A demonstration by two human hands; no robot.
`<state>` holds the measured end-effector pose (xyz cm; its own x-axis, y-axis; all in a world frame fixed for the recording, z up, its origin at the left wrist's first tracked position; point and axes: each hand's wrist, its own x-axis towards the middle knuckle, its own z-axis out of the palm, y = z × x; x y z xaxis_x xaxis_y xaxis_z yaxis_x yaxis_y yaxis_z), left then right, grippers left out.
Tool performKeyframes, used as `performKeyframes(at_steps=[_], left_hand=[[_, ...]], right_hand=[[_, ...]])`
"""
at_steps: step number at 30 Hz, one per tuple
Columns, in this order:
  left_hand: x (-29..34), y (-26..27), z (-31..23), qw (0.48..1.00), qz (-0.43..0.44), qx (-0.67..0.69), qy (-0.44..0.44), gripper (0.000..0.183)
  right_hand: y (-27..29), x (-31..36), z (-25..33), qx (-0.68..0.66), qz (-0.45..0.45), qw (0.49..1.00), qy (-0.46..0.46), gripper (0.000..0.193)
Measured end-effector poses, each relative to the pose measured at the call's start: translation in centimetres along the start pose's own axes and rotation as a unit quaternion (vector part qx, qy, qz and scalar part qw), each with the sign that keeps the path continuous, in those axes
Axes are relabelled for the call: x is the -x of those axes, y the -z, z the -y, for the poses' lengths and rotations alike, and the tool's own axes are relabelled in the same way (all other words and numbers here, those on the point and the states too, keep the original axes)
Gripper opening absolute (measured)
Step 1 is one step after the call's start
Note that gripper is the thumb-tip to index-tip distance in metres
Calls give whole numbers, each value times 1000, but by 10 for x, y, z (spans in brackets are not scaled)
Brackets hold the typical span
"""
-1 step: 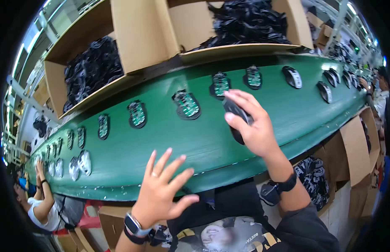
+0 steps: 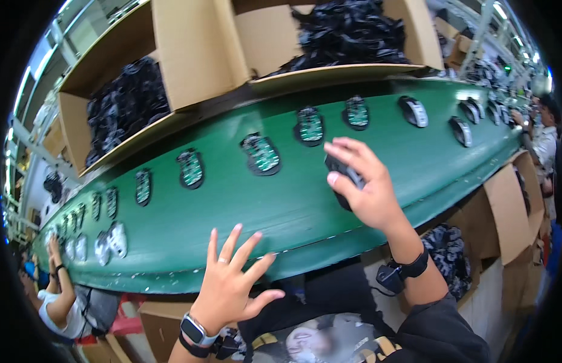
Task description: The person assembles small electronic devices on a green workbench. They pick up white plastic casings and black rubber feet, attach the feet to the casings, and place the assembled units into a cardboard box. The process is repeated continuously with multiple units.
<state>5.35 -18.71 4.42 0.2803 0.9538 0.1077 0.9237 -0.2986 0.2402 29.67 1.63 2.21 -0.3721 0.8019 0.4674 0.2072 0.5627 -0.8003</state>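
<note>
My right hand [image 2: 364,187] is closed around a black computer mouse [image 2: 342,178], thumb on the near side and fingers over the far side, just above the green belt [image 2: 329,218]. Part of the mouse is hidden by the hand. My left hand [image 2: 235,275] is empty, fingers spread, at the belt's near edge. Beyond the hands lies a row of mouse bases with bare green circuit boards; the nearest ones are a board [image 2: 261,154], another board [image 2: 309,126] and a third board [image 2: 356,112].
Cardboard boxes [image 2: 208,54] full of black plastic parts [image 2: 353,36] stand along the far side. Closed black-and-silver mice [image 2: 413,111] lie on the right of the belt, clear-looking shells [image 2: 115,239] at left. A co-worker's hands [image 2: 54,251] reach in at far left. An open carton [image 2: 447,254] stands below right.
The view has shifted slightly, so the belt and its boards sit a little farther left. Both hands keep nearly the same pose; the right still grips the mouse.
</note>
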Motion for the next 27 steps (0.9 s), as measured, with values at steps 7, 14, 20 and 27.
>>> performKeyframes(at_steps=[7, 14, 20, 27], left_hand=[[1, -59, -3, 987, -136, 19, 82, 16], [4, -63, -3, 974, -149, 65, 159, 19], [1, -41, -8, 974, -167, 30, 148, 46], [16, -3, 7, 972, -220, -12, 81, 49]], right_hand=[[32, 57, -36, 302, 44, 951, 43, 39], [74, -35, -74, 258, -120, 958, 32, 34], [69, -147, -108, 329, -153, 932, -17, 37], [7, -141, -180, 499, -126, 854, -79, 39]])
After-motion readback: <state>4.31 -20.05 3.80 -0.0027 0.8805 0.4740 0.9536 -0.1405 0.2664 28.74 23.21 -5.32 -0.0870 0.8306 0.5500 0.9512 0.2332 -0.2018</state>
